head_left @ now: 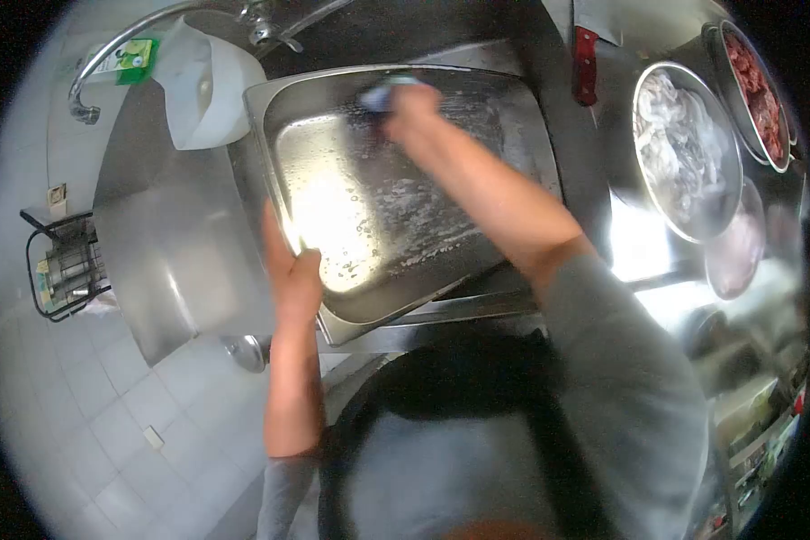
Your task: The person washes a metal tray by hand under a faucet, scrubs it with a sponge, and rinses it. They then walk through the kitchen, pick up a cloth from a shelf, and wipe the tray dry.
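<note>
A large rectangular metal tray (441,302) lies tilted over the sink, its inner bottom wet and streaked with white suds. My left hand (293,274) grips the tray's left rim, thumb toward the inside. Near the tray's far edge, my right hand (410,106) is blurred by motion and closed on a bluish-white cloth or sponge (382,95), which is pressed against the metal. The exact shape of that cloth or sponge cannot be made out.
A curved faucet (85,110) and a white plastic container (209,99) stand at the back left. To the right are a red-handled knife (586,67), a bowl of whitish food (684,148) and a bowl of red meat (758,94).
</note>
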Motion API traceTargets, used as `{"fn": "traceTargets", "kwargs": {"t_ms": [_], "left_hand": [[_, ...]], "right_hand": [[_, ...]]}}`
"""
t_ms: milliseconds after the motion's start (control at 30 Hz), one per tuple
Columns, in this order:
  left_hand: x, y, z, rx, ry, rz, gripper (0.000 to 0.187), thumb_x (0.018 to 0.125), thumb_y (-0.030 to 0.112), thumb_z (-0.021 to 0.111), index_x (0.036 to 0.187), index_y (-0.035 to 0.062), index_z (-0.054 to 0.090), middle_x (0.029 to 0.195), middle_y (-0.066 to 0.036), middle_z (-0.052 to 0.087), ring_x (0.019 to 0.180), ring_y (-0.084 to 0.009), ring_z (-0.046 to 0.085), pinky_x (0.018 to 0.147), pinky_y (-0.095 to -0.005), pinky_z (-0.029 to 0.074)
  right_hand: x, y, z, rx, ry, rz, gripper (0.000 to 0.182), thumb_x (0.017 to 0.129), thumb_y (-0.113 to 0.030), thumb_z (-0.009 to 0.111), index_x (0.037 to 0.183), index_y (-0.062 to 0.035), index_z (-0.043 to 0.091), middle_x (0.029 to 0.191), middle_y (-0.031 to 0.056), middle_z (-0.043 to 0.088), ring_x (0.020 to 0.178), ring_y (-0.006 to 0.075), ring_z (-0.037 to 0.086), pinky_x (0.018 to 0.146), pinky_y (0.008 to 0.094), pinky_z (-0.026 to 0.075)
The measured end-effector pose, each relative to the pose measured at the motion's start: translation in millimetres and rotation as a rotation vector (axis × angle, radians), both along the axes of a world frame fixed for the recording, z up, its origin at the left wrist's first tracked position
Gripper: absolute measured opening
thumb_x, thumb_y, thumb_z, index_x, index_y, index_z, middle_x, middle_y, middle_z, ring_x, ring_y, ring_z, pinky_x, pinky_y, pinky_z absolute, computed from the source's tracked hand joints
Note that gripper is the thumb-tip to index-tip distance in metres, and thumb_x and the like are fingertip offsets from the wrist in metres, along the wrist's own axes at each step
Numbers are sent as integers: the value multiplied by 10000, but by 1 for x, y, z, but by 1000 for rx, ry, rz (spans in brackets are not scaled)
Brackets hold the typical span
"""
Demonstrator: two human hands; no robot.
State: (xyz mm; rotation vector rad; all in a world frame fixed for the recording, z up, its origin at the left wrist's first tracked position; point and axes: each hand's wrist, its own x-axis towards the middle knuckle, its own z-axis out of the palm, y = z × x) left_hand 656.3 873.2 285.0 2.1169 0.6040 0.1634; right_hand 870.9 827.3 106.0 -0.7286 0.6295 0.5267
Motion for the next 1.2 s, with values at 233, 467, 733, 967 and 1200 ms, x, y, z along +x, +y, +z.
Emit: {"fn": "traceTargets", "kwargs": {"t_ms": [233,467,733,967,1200], "left_hand": [[8,-20,-17,72,48,19,735,616,-65,369,1339,-28,242,1308,-172,349,1234,-240,313,1027,-310,216],[-8,-22,-59,190,68,0,716,628,-51,389,1329,-46,244,1326,-185,316,1242,-254,297,1027,-313,210],[-14,13,-4,141,34,2,717,639,-46,401,1337,-37,239,1308,-169,345,1213,-252,336,1022,-315,222],[-36,32,13,19,-23,-5,733,634,-47,408,1343,-33,225,1306,-157,346,1204,-229,343,1004,-291,252],[-55,55,-2,-57,-64,-11,751,636,-47,424,1351,-41,197,1348,-167,301,1221,-220,322,1006,-286,250]], "right_hand": [[54,-81,-132,-67,12,-235,212,857,-107,406,1062,-82,455,1040,137,536,934,246,535,811,396,438],[-1,-7,-105,-312,-18,-160,432,772,1,559,1100,-158,328,1041,81,470,925,214,478,760,413,422],[12,-11,-125,-211,-119,-330,190,842,-100,368,1013,-91,448,1036,155,492,924,310,508,763,451,432],[-153,84,55,-660,-1339,102,301,723,-69,537,1023,-47,526,1063,217,498,1009,367,462,862,462,370],[-74,-13,-132,-1384,-809,214,275,741,-19,464,1007,-15,535,960,189,554,897,338,540,794,426,427]]}}
